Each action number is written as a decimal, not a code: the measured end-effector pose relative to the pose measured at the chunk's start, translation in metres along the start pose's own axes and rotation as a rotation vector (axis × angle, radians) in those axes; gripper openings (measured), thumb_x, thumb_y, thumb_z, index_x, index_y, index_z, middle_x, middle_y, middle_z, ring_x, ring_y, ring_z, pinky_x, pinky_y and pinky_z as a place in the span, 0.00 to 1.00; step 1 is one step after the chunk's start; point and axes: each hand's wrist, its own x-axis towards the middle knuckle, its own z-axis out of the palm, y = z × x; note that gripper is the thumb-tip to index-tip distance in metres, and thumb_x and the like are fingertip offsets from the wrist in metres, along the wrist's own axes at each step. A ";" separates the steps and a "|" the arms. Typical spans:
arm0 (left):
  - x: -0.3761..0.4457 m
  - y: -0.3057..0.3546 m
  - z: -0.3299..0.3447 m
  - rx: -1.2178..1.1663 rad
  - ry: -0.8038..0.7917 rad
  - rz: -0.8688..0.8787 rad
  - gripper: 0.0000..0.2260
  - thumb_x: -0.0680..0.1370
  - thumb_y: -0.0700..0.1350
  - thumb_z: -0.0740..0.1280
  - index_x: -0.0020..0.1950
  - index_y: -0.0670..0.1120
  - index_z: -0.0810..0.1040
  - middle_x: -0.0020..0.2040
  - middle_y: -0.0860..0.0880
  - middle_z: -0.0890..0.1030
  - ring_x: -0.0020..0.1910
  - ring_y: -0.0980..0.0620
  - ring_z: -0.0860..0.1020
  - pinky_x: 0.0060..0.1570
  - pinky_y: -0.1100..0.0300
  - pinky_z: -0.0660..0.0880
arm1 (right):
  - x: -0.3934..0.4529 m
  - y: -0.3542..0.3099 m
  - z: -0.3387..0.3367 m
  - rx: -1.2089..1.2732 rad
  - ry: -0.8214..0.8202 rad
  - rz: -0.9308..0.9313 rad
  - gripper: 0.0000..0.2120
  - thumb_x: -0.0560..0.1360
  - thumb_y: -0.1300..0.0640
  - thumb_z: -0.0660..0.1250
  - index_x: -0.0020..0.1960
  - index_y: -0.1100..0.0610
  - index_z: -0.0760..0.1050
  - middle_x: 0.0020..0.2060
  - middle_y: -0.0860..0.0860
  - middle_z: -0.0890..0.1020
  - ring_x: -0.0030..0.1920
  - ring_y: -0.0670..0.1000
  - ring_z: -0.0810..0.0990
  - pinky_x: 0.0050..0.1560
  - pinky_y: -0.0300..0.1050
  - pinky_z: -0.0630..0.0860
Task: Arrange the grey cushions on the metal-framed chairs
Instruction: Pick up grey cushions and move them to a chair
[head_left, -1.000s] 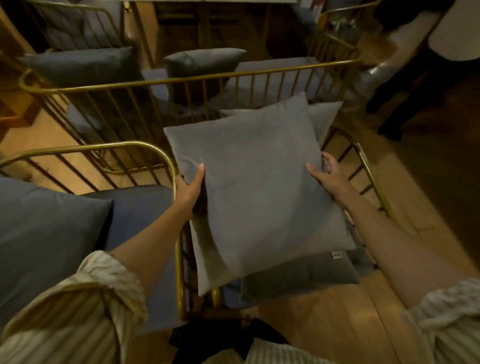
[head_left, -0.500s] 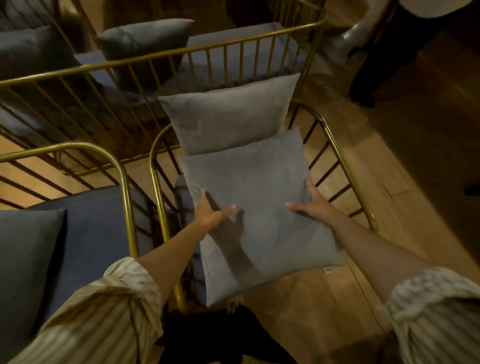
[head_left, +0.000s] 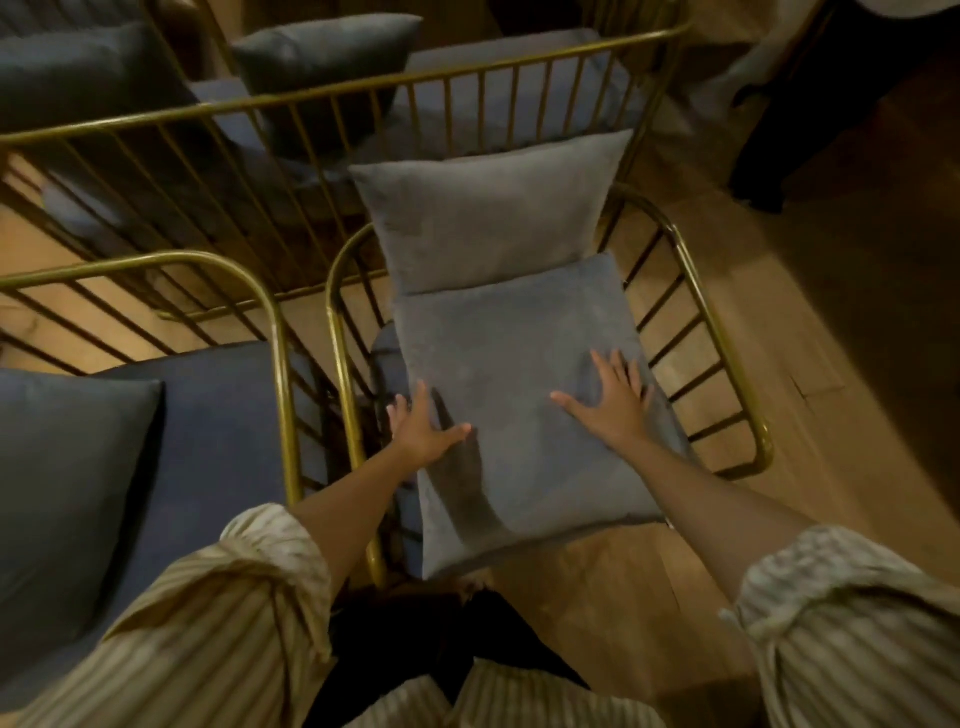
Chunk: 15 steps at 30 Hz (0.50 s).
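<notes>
— Where is the grey cushion (head_left: 511, 395)?
— Flat on the brass-framed chair (head_left: 696, 291), below the upright cushion (head_left: 488, 218).
— And the hands?
— Left hand (head_left: 423, 428) and right hand (head_left: 610, 400) rest on it, each grip spread flat.

No readable text, label or number anywhere.

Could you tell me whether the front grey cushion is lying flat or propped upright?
Flat: the front grey cushion lies on the seat, both hands spread on it; the back cushion stands behind.
</notes>
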 end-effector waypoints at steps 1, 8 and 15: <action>-0.003 -0.010 -0.010 -0.005 0.051 -0.037 0.48 0.75 0.60 0.70 0.82 0.47 0.41 0.82 0.42 0.42 0.80 0.39 0.38 0.77 0.44 0.43 | -0.002 -0.011 0.007 -0.027 0.008 -0.060 0.49 0.69 0.27 0.65 0.81 0.46 0.52 0.82 0.51 0.48 0.81 0.57 0.43 0.77 0.67 0.40; -0.036 -0.109 -0.104 -0.073 0.334 -0.257 0.48 0.76 0.63 0.66 0.81 0.43 0.41 0.82 0.40 0.45 0.80 0.38 0.40 0.77 0.45 0.44 | -0.004 -0.132 0.058 -0.094 -0.067 -0.382 0.37 0.77 0.39 0.64 0.80 0.51 0.55 0.82 0.52 0.51 0.81 0.56 0.45 0.77 0.63 0.44; -0.104 -0.219 -0.198 -0.094 0.523 -0.498 0.51 0.73 0.62 0.71 0.81 0.43 0.42 0.82 0.38 0.45 0.80 0.36 0.39 0.76 0.40 0.45 | -0.025 -0.252 0.122 -0.107 -0.297 -0.494 0.36 0.80 0.47 0.64 0.81 0.54 0.52 0.81 0.53 0.54 0.81 0.58 0.48 0.76 0.65 0.54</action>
